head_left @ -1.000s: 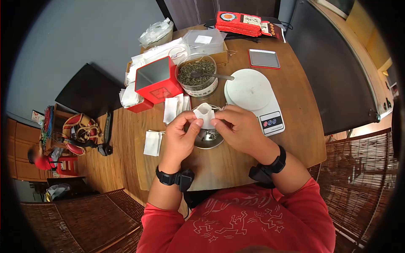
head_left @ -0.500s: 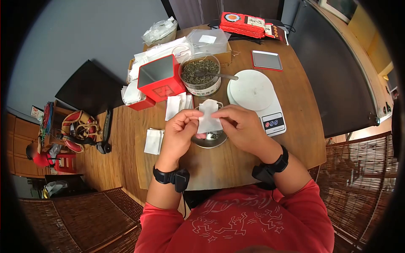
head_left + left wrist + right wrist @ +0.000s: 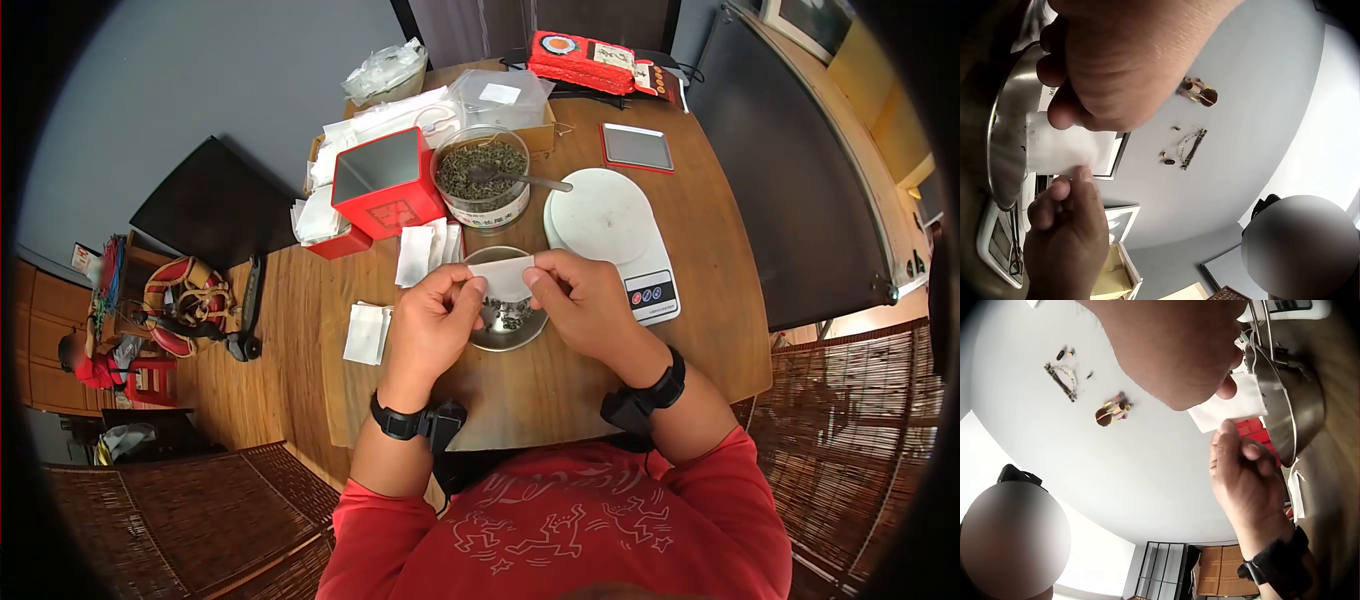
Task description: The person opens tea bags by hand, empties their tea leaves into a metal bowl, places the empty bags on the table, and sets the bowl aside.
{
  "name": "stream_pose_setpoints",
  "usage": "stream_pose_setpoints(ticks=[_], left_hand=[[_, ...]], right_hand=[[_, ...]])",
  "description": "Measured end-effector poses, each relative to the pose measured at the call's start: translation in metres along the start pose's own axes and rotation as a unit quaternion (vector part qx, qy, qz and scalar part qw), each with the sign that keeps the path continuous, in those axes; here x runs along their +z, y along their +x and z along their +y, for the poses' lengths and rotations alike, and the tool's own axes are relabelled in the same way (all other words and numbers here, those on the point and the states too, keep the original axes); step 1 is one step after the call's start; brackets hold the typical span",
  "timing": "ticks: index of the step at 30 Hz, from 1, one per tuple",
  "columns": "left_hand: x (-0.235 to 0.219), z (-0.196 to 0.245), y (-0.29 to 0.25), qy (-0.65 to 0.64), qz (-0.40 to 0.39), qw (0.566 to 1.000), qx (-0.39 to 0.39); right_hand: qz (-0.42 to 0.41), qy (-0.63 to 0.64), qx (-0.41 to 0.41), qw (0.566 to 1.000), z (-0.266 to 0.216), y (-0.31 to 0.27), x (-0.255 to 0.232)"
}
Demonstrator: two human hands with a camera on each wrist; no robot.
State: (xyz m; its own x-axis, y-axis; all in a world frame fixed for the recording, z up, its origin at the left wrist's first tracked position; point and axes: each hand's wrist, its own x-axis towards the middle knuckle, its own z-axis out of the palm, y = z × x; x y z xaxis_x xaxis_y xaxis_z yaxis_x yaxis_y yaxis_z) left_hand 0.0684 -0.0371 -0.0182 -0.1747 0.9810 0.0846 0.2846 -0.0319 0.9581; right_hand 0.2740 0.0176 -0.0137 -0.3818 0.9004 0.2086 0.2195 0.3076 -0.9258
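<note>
With a black unit point(image 3: 405, 422) strapped to each wrist, a small white pouch point(image 3: 504, 277) is pinched at its 2 sides by the left hand point(image 3: 436, 312) and the right hand point(image 3: 582, 302), the fingers of both clamped on it against the thumbs. The pouch is held over a steel bowl point(image 3: 499, 334) on a wooden counter point(image 3: 715, 330), and dark dried leaves point(image 3: 515, 315) are scattered inside the bowl. To the left, flat white packets point(image 3: 366, 334) are piled, and more packets point(image 3: 416, 256) are laid just behind the bowl. At right, a white scale point(image 3: 600, 215) is set with its buttons on the near side. Beyond, a clear jar point(image 3: 490, 215) is filled with leaves, a spoon point(image 3: 545, 183) rested across its rim. Just left of it, an open red tin point(image 3: 400, 212) is stood. Farther back, a shallow red-edged tray point(image 3: 638, 148) is placed, and red packages point(image 3: 580, 68) are seen at the far end.
</note>
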Motion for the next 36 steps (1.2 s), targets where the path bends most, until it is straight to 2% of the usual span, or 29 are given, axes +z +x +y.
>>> stream_pose_setpoints(ticks=[2,4,5,7,9,10,11,13,17,20,21,23,25,27,28,31,34,35,36], left_hand=[[-0.003,0.004,0.000,-0.042,-0.013,0.999,-0.030],[-0.007,0.008,0.000,-0.081,-0.025,0.995,-0.060],[-0.009,0.009,-0.001,-0.124,-0.025,0.991,-0.046],[-0.013,0.008,0.000,-0.164,-0.013,0.986,-0.030],[-0.016,-0.002,0.004,-0.169,-0.033,0.985,-0.028],[-0.021,-0.004,0.003,-0.138,-0.006,0.990,0.016],[-0.029,-0.003,-0.002,-0.135,0.002,0.991,0.015],[-0.054,-0.001,-0.013,-0.087,0.082,0.991,0.054],[-0.109,-0.008,-0.041,-0.008,0.104,0.995,-0.004],[-0.129,-0.038,-0.054,0.050,0.126,0.991,-0.021],[-0.131,-0.041,-0.057,0.054,0.127,0.990,-0.022],[-0.130,-0.046,-0.057,0.281,0.135,0.948,-0.062],[-0.127,-0.052,-0.058,0.316,0.145,0.937,-0.041],[-0.115,-0.054,-0.059,0.407,0.167,0.898,-0.008],[-0.107,-0.038,-0.060,0.406,0.135,0.903,-0.041],[-0.093,-0.031,-0.058,0.457,0.116,0.880,-0.062],[-0.093,-0.029,-0.051,0.448,0.117,0.881,-0.094],[-0.091,-0.031,-0.046,0.451,0.113,0.881,-0.089],[-0.088,-0.031,-0.040,0.471,0.140,0.871,-0.013]], right_hand=[[-0.011,0.010,0.009,1.000,0.001,-0.001,0.000],[-0.007,-0.035,-0.106,0.994,0.005,-0.002,0.001],[-0.009,-0.032,-0.108,0.994,0.005,-0.003,0.002],[-0.019,-0.104,-0.203,0.973,0.004,-0.004,0.002],[-0.008,-0.088,-0.205,0.975,0.003,-0.005,0.008],[0.012,-0.078,-0.200,0.977,0.003,-0.004,0.010],[0.005,-0.073,-0.204,0.976,0.002,-0.004,0.009],[0.027,-0.076,-0.146,0.986,-0.002,-0.004,0.005],[0.027,-0.059,-0.148,0.987,0.002,-0.002,0.006],[0.022,-0.058,-0.151,0.987,-0.002,-0.005,0.009],[0.023,-0.058,-0.157,0.986,-0.002,-0.007,0.010],[0.024,-0.053,-0.157,0.986,-0.003,-0.008,0.010],[0.026,-0.053,-0.156,0.986,-0.001,-0.007,0.008],[0.031,-0.051,-0.155,0.986,0.003,-0.004,0.008],[0.032,-0.051,-0.155,0.986,0.004,-0.003,0.009],[0.035,-0.056,-0.151,0.986,0.005,-0.004,0.008],[0.041,-0.068,-0.167,0.983,0.002,-0.005,0.007],[0.040,-0.066,-0.175,0.981,0.002,-0.005,0.007],[0.038,-0.065,-0.183,0.980,0.002,-0.006,0.007]])
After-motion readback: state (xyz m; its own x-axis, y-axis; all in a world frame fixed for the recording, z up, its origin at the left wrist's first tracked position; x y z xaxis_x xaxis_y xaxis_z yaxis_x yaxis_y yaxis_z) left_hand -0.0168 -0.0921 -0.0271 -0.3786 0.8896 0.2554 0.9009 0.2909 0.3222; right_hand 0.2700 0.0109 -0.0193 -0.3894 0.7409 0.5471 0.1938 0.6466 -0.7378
